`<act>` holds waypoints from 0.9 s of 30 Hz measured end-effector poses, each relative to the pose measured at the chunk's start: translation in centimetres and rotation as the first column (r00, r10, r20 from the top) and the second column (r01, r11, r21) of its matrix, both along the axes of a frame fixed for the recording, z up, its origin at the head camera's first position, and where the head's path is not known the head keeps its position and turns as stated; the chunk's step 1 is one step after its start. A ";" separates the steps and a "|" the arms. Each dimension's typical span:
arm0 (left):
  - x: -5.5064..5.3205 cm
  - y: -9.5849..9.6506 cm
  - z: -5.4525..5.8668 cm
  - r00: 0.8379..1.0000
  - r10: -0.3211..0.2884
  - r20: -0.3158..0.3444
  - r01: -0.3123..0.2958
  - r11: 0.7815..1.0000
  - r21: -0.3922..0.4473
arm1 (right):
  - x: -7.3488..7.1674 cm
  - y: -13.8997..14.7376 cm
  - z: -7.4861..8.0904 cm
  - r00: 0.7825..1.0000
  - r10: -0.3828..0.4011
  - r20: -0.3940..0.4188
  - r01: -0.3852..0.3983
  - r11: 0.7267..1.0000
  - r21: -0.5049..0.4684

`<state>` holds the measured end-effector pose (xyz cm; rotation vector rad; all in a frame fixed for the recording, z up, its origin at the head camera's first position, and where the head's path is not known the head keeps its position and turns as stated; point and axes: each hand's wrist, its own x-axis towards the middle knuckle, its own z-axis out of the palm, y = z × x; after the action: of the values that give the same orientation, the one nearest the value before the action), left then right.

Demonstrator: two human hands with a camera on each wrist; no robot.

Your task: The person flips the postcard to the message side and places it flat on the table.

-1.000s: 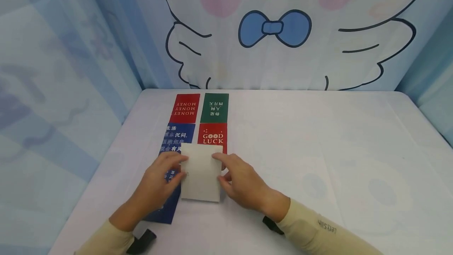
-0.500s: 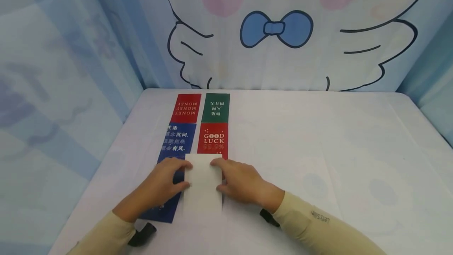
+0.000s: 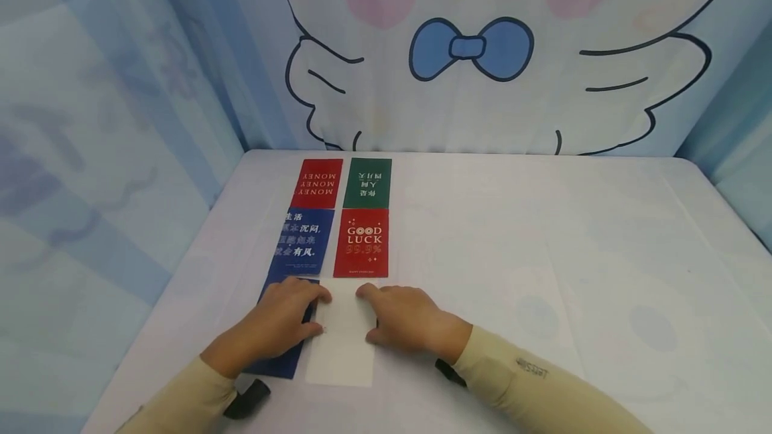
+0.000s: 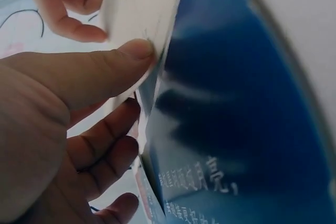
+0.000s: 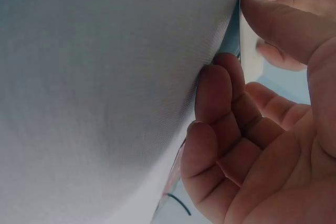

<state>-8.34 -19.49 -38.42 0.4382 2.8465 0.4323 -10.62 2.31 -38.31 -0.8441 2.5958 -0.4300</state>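
Both hands hold a blank cream-white card [image 3: 342, 357] low over the front of the table, its plain side up. My left hand [image 3: 280, 319] pinches its left edge, and in the left wrist view the thumb lies on the white face [image 4: 142, 9] with fingers beneath. My right hand [image 3: 405, 320] pinches the opposite edge, thumb and index finger apart along it. Just left of the white card lies a dark blue card [image 3: 285, 366] with white writing, partly covered by my left hand. Directly beyond the white card's far edge is a red GOOD LUCK card [image 3: 362, 246].
Farther up the left column lie a blue card [image 3: 304, 241] with white characters and a red MONEY card [image 3: 317, 184]. A green card [image 3: 369, 184] sits beyond the GOOD LUCK card. The white-covered table [image 3: 573, 253] extends rightward, with a patterned curtain [image 3: 470, 112] behind.
Both hands have brought the white card toward the table's front edge and lower. The GOOD LUCK card, partly covered before, now shows whole.
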 end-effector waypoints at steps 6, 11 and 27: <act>0.0 -0.2 0.0 1.000 -0.023 0.008 0.024 0.999 -0.039 | -0.3 -0.4 0.1 1.000 -0.015 0.026 0.014 0.999 0.040; 0.0 -0.3 -0.2 0.998 -0.053 -0.027 0.052 0.997 -0.057 | -0.3 -0.1 -0.1 0.999 -0.032 -0.003 0.032 0.999 0.042; -1.2 -0.4 0.9 0.998 -0.059 -0.022 0.059 0.998 -0.002 | -1.6 1.5 0.4 0.993 0.021 -0.115 -0.022 1.000 -0.004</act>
<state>-9.55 -19.85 -37.48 0.5285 2.8462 0.4165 -12.18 3.80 -37.87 -0.9233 2.6887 -0.3924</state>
